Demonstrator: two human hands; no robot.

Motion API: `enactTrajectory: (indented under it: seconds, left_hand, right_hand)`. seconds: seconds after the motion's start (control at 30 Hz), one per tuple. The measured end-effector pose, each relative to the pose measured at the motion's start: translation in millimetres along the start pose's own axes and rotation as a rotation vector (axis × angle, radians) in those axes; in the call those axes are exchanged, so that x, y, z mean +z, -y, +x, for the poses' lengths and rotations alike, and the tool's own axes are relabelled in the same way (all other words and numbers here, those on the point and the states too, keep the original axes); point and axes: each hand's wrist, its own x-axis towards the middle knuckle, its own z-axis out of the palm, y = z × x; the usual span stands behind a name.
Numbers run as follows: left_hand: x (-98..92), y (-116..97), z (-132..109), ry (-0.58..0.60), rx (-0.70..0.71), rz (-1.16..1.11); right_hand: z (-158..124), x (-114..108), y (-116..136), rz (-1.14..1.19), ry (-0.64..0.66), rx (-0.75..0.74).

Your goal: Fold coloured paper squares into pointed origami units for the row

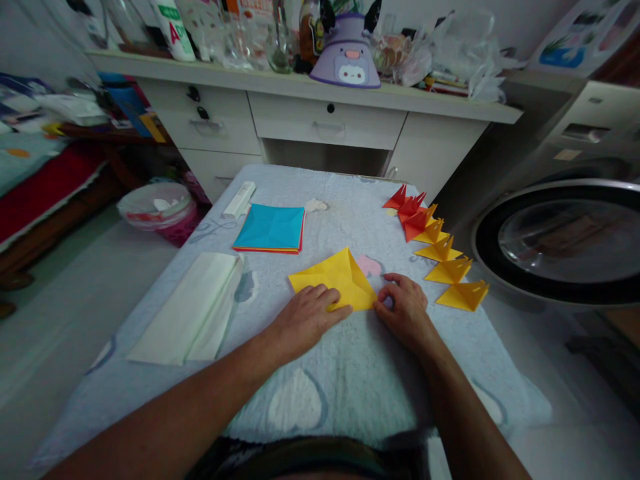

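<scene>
A sheet of yellow origami paper (345, 273) with crease lines lies on the cloth-covered table, its near edge folded. My left hand (307, 317) rests on its near left part, fingers lying over the paper and thumb stretched to the right. At the right corner, my right hand (403, 307) pinches the paper between thumb and index finger, with the other fingers raised. Behind it is a stack of square paper (270, 227), blue on top with red and yellow edges below. Folded red paper pieces (413, 212) and yellow paper pieces (463, 295) form a row at the right.
A folded pale cloth or paper (193, 307) lies at the table's left, and a white box (240, 200) near its far left corner. A white cabinet (327, 120) stands beyond, a washing machine (565, 227) to the right, and a lined bin (160, 207) on the left floor.
</scene>
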Motion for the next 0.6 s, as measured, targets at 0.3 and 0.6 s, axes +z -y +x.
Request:
enactTrajectory:
  seconds: [0.3,0.6]
  left_hand:
    - [1.4,-2.0,-0.4,-0.008,0.006,0.061]
    - [1.5,-5.3,-6.4,-0.069,0.022,0.069]
  right_hand:
    - [-5.7,5.8,14.9,-0.056,-0.122,-0.195]
    - [-6.0,19.5,23.3,-0.240,-0.072,-0.162]
